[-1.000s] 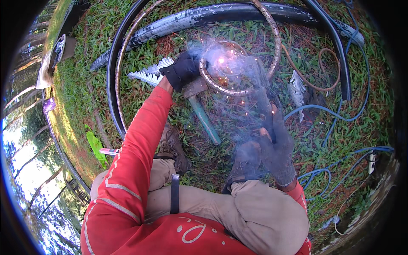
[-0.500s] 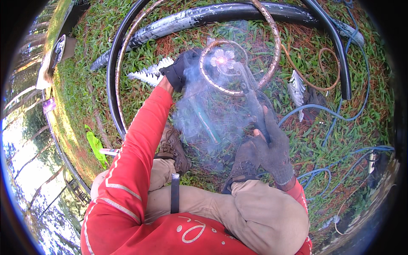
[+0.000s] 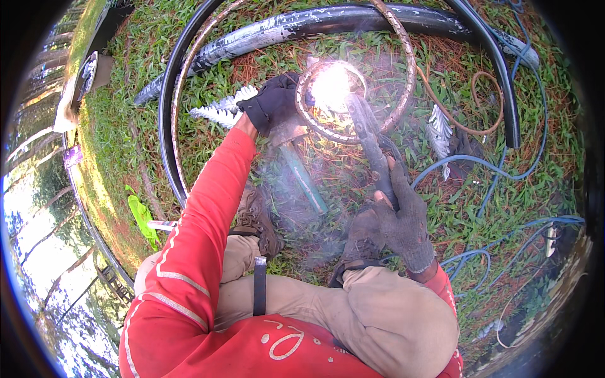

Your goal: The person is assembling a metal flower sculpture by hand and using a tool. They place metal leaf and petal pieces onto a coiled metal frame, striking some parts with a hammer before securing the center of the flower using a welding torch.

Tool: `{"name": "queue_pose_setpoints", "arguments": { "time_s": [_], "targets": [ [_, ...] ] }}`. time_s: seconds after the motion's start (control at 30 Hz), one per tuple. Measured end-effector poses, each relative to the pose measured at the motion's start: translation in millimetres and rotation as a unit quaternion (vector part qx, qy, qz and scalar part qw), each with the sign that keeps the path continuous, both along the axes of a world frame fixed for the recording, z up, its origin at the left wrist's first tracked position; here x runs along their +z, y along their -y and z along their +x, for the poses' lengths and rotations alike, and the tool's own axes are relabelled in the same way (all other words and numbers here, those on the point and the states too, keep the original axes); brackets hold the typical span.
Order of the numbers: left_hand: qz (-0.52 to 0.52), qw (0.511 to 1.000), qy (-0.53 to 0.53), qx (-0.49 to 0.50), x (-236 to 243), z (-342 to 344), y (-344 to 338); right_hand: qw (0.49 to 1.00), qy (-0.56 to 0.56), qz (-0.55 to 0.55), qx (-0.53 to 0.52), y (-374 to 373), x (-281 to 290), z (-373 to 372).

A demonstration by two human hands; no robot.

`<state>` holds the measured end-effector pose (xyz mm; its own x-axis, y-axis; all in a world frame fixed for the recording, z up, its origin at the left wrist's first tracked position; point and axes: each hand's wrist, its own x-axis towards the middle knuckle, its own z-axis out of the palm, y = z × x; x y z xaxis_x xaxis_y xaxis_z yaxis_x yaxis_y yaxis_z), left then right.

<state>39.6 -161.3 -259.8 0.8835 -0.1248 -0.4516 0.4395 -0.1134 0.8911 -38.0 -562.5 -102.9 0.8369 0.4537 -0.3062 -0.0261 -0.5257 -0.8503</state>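
Observation:
My right hand, in a grey knit glove, grips a dark welding holder that reaches up to a bright arc inside a coiled rusty metal ring. My left hand, in a black glove, is closed at the ring's left side; what it holds is hidden. A green-handled hammer lies below it in thin smoke. Silvery metal leaves lie left of my left hand and right of the ring.
A thick, flaking black pipe lies across the grass, crossed by curved black tubing. Blue hose and a tan loop lie on the right. My boots and knees are below. A bright green item is at left.
The glow dropped to show a silver flower, then flared bright white again. The holder and my right hand shifted slightly. The smoke spread over the hammer, then thinned. My left hand stays put.

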Motion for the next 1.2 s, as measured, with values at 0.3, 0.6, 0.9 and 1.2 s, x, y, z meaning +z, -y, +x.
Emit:
{"name": "queue_pose_setpoints", "arguments": {
  "time_s": [0.3,0.6,0.9,1.2],
  "targets": [
    [-0.122,0.985,-0.072,0.102,-1.0,-1.4,1.0,1.000,-0.020,0.010,-0.002,0.1,-4.0,-0.6],
    [-0.138,0.977,-0.097,0.132,-3.4,1.0,3.1,1.000,0.002,0.025,-0.003,-0.6,-7.2,-0.2],
    [-0.177,0.969,-0.115,0.126,-21.4,-1.9,-11.5,0.999,-0.042,0.007,-0.027,-5.4,-0.6,0.5],
    [-0.104,0.980,-0.105,0.137,9.8,-0.3,4.1,1.000,0.011,-0.008,-0.017,-1.6,-11.4,-0.4]
  ]
}}
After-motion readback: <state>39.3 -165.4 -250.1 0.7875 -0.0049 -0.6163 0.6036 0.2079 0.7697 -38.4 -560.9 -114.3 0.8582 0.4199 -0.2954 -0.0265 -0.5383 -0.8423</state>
